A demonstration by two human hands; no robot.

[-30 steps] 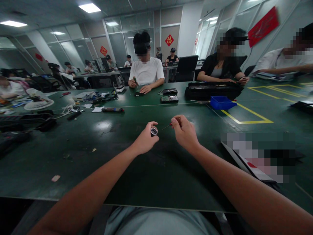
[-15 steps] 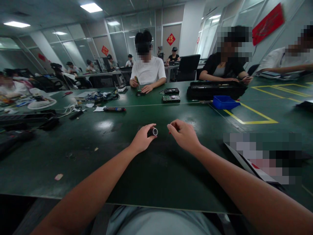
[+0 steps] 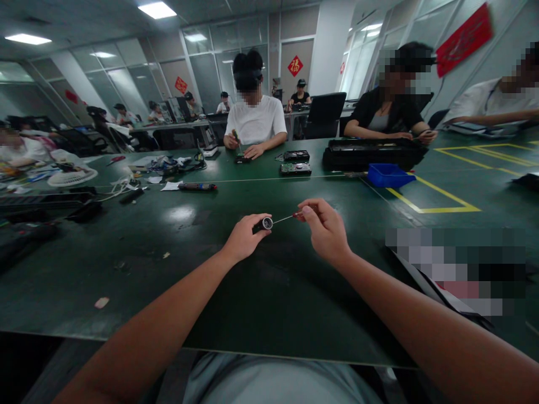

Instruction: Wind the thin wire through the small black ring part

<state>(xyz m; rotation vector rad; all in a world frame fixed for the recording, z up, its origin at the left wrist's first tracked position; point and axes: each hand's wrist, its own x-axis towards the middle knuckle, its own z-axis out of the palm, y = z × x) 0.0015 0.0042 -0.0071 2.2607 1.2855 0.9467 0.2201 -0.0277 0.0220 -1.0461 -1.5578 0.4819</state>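
My left hand (image 3: 244,238) is closed around a small black cylinder with a silvery end face (image 3: 265,224), held just above the dark green table (image 3: 261,292). My right hand (image 3: 326,230) pinches the red handle of a thin screwdriver (image 3: 295,216). Its metal shaft points left, and its tip meets the cylinder's end face. Both forearms reach in from the bottom of the view.
A blue bin (image 3: 387,175) and a long black case (image 3: 370,154) stand at the far right. Circuit boards (image 3: 295,168), cables and tools (image 3: 168,165) lie across the far side. Several people sit working around the table. A blurred flat object (image 3: 446,269) lies near my right forearm.
My right hand has drawn back to the right and risen, so the screwdriver shaft shows again with its tip at the cylinder. The left hand keeps hold of the cylinder, its end turned right.
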